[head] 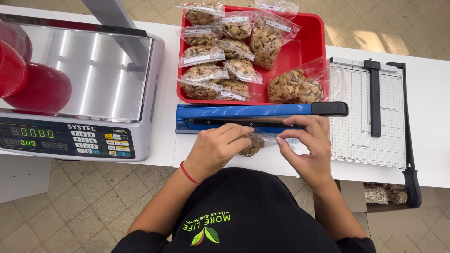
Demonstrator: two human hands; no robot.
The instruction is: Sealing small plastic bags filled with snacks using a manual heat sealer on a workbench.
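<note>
Both hands pinch one small clear plastic bag of brown, pillow-shaped cereal squares, held at the near edge of the white table. The left hand curls its fingers over the bag's left side, thumb tucked under; a thin red cord circles that wrist. The right hand grips the bag's right end between thumb and forefinger, the other fingers arched above it. The bag's open top lies at the slot of the blue heat sealer, a long, narrow metal bar with a black handle tip, just beyond the fingertips; its arm looks lowered.

Directly beyond the sealer sits one red plastic tray, rectangular with rounded corners. It holds about eleven sealed clear bags of the same cereal, glossy and crinkled, most with a small white rectangular label strip along the top edge. A larger bag, bulging and unlabelled as far as can be seen, leans at the tray's near right corner.

Right of the right hand lies one paper trimmer: a flat pale board printed with a fine grid, a black clamp bar across it, and a long black blade arm down its right side. Below its handle, an open cardboard box shows more cereal.

Far left of the left hand stands one digital scale with a shiny steel platter, green digits and a keypad with white and yellow keys. Red bowls rest at its left edge.
</note>
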